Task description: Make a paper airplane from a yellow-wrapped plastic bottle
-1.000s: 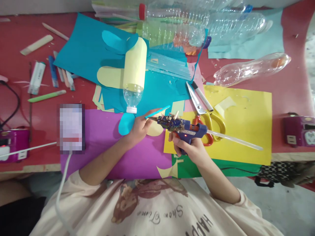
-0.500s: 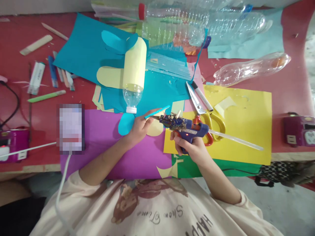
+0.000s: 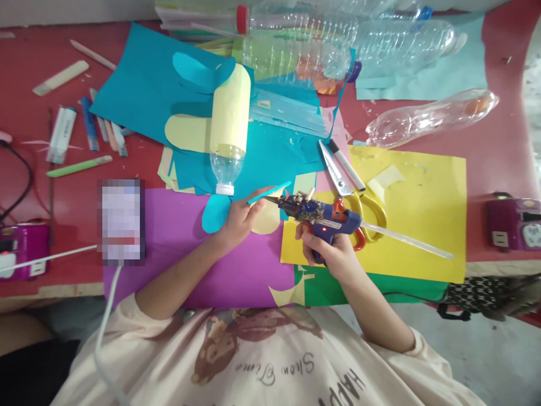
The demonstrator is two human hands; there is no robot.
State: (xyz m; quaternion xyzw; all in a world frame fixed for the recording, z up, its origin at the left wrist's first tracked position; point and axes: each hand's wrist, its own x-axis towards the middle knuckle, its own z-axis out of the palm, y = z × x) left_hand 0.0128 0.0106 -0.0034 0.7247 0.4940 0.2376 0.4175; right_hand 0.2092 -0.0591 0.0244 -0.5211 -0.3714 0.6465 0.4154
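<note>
My right hand is wrapped round the grip of a blue glue gun, whose red light is lit. A clear glue stick juts out of its back end. The gun's nozzle points left, close to a blue paper piece pinched in my left hand. A cream rounded paper piece lies under that hand, and a blue rounded one shows to its left. Beyond them lies a plastic bottle wrapped in cream paper, its white cap toward me, with blue and cream paper flaps beside it.
Scissors and a marker lie right of centre on yellow card. Clear bottles line the back; another bottle lies at right. Left are a phone with a cable and several pens. Purple card covers the front.
The glue gun in my right hand has shifted slightly to the right, drawing its nozzle along the blue paper piece. My left hand stays nearly still.
</note>
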